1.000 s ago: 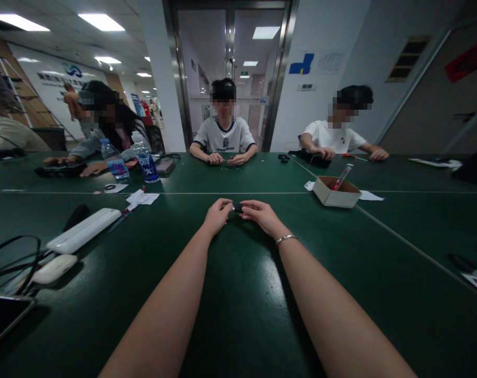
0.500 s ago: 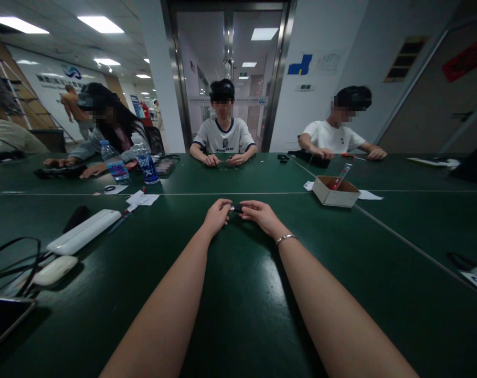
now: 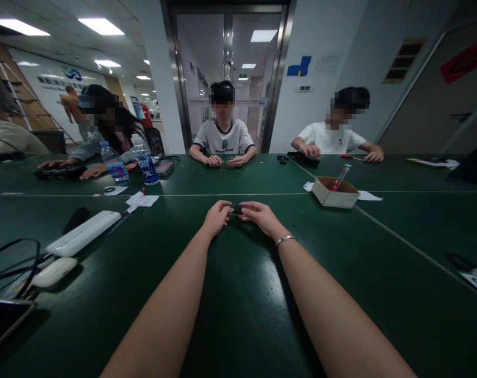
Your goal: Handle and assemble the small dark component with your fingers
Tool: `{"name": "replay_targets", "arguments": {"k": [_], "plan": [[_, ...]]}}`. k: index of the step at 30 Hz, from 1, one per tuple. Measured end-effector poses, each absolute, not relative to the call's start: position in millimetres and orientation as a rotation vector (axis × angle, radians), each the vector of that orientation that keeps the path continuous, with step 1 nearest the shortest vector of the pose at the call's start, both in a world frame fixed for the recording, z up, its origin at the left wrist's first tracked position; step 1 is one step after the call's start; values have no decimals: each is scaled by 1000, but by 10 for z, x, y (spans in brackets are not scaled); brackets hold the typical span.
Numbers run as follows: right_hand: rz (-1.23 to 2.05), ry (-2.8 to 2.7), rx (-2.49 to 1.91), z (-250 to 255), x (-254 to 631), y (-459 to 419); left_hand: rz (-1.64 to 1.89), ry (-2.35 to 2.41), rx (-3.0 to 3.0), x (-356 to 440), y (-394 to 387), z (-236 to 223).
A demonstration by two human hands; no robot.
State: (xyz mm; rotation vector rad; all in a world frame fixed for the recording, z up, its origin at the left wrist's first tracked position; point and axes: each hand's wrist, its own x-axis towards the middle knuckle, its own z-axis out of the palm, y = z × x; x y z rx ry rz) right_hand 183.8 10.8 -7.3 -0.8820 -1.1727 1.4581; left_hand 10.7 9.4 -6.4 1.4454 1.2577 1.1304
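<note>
Pinching: left hand (image 3: pixel 216 218) and right hand (image 3: pixel 262 216), fingers nearly closed, grip opposite ends of small black object (image 3: pixel 235 210)
Black object: twelve o'clock, over tabletop (image 3: pixel 238 283), partly covered by fingers
Box (image 3: pixel 336 199): one o'clock, beyond right hand
Bottles (image 3: pixel 147 167): eleven o'clock, behind papers (image 3: pixel 146 201)

And there, in front of the glass door (image 3: pixel 248 58), the shirt (image 3: pixel 234 137) reads STAR WARS (small print, that one)! Far right of the door, a white card (image 3: pixel 476 282) shows an S or 5. Left of it, the wall sign (image 3: pixel 55 79) and bottle labels (image 3: pixel 150 170) stay too blurred to read.
</note>
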Motion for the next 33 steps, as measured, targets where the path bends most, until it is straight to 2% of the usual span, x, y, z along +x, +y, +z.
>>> {"name": "replay_targets", "arguments": {"k": [33], "plan": [[1445,-1205,-889,-87,1849,116,1153,1252,1467,96,112,-97]]}}
